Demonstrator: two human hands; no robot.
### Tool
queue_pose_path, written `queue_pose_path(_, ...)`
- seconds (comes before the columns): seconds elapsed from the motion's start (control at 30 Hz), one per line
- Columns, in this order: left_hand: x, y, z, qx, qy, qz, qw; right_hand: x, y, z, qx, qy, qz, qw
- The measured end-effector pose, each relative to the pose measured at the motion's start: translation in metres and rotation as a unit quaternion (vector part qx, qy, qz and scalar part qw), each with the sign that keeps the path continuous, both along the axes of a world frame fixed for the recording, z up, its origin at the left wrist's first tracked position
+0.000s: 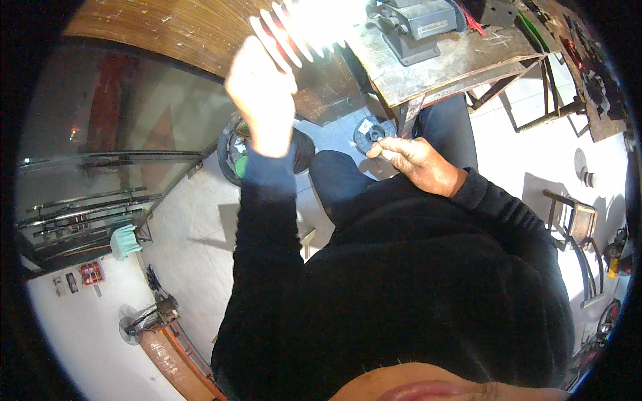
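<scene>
My left hand (264,93) is raised at the upper middle, beside a strong white glare (334,23). Several curved white strips (284,37) lie right at its fingertips. The light washes the fingers out, so their grip is unclear. Low over my lap, my right hand (424,164) is closed, its thumb and forefinger pinched together at the left. Whatever may be between them is too small to name. Just beyond those fingertips, a round dark disc like a spool (364,130) shows near the floor, partly covered by the hand.
A grey metal bench tool (418,30) stands on a worn wooden table (428,80) ahead. Left of my knees is a round bin (231,157) holding mixed things. A small wooden stool (580,220) stands at the right. A fan (130,324) is at the lower left.
</scene>
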State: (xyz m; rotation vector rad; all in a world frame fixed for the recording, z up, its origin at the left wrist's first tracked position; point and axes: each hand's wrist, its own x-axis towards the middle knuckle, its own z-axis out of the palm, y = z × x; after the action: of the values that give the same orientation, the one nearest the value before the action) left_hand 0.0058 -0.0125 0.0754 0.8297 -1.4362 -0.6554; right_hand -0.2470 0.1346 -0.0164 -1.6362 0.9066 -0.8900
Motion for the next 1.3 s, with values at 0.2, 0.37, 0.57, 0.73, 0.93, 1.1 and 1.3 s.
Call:
queue_pose_path(0.2, 0.014, -0.118, 0.001, -0.036, -0.214, 0.133, 0.967, 0.001, 0.001, -0.004, 0.006, 0.001, -0.013, 1.0)
queue_pose_path(0.37, -0.014, -0.019, -0.069, 0.231, 0.123, -0.034, 0.965, -0.002, -0.002, -0.006, 0.022, -0.005, -0.006, 1.0)
queue_pose_path(0.57, -0.004, 0.018, -0.019, 0.034, 0.042, -0.029, 0.998, -0.002, 0.001, 0.005, 0.023, 0.01, 0.013, 1.0)
queue_pose_path(0.73, 0.033, -0.092, 0.034, 0.016, -0.057, -0.03, 0.998, 0.001, -0.001, 0.01, 0.016, 0.009, 0.001, 1.0)
queue_pose_path(0.93, -0.007, -0.069, -0.036, 0.341, 0.295, -0.069, 0.89, 0.0, -0.001, 0.006, 0.007, -0.008, -0.013, 1.0)
queue_pose_path(1.1, -0.015, 0.035, -0.049, 0.084, 0.029, 0.004, 0.996, -0.008, 0.001, 0.007, 0.022, 0.014, 0.006, 1.0)
queue_pose_path(1.3, 0.024, -0.068, 0.023, -0.084, -0.114, 0.015, 0.99, -0.001, 0.0, 0.004, 0.03, 0.035, 0.005, 0.999)
